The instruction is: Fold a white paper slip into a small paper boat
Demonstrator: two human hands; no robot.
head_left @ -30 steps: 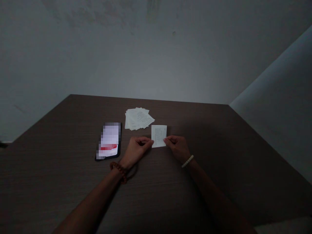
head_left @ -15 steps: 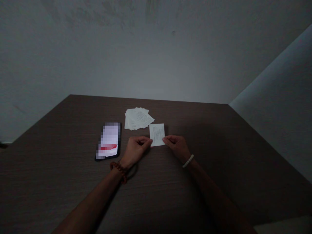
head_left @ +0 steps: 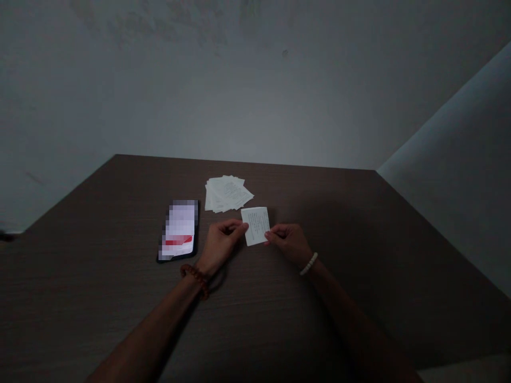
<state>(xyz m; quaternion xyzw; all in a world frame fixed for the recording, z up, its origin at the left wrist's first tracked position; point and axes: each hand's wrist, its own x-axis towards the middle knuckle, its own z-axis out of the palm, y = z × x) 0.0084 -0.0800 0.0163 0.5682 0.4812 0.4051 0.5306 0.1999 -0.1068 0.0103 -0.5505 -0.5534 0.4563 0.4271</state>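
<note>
A small white slip of printed paper (head_left: 256, 225) is held between my two hands, tilted slightly. My left hand (head_left: 224, 239) pinches its left edge with thumb and fingers. At the lower right edge, my right hand (head_left: 289, 241) grips the same slip. Just beyond it lies a loose, fanned pile of similar printed paper slips (head_left: 227, 193) on the table. The print is too small to read.
A phone (head_left: 178, 231) with a lit, blurred-out screen lies left of my left hand on the dark wooden table (head_left: 120, 298). Behind the table rises a grey wall (head_left: 255, 106), and another wall stands at the right.
The paper slip has turned a little and shifted slightly toward me. My right hand's grip now sits nearer the slip's lower right corner. The phone and pile stay put.
</note>
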